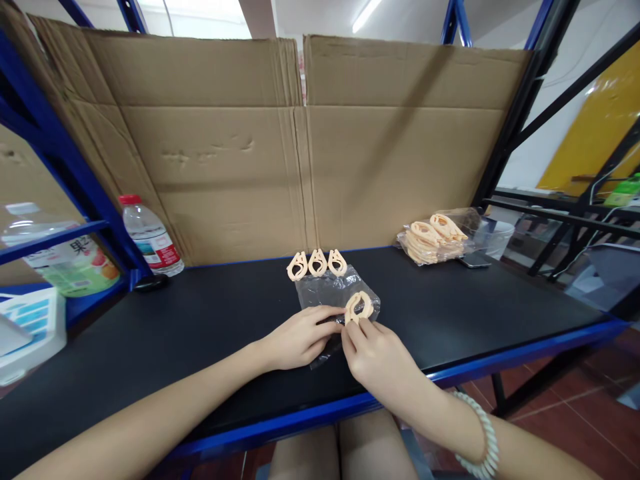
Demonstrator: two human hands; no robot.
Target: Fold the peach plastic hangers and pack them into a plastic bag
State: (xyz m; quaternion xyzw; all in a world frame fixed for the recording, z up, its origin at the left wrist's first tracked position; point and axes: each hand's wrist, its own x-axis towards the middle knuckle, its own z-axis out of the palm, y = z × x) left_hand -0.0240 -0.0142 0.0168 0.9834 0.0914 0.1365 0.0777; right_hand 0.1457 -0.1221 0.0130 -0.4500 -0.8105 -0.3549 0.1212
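Both hands hold one clip (359,306), long axis near upright.

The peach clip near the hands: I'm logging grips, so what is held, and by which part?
The right hand pinches the peach clip at its lower end; the left hand presses on the clear plastic bag beneath it.

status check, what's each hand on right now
Left hand flat on clear bag. Right hand pinching peach clip over the bag. Three clips lined up behind, nothing blocking.
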